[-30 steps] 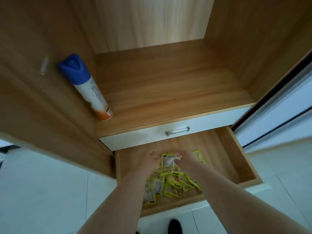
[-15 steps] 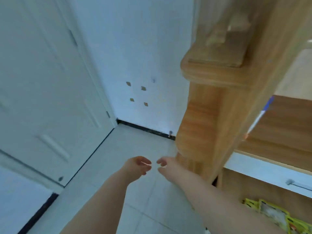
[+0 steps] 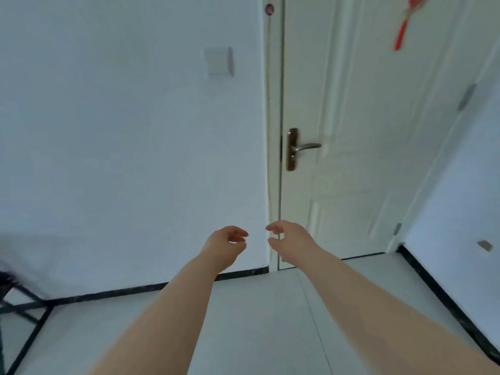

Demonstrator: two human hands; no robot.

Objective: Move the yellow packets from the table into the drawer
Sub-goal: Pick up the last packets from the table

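Fingers [image 3: 240, 233] stay loosely curled, empty, now before a white door [image 3: 351, 104].

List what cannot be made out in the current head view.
Yellow packets, drawer, table: outside the head view, which faces a wall and door.
Dark frame: cut off by the left edge, blurred.
Red ornament on the door: blurred.
Small object on the right wall: too small to identify.
Left hand, right hand: palms face away; loosely curled fingers seem empty.
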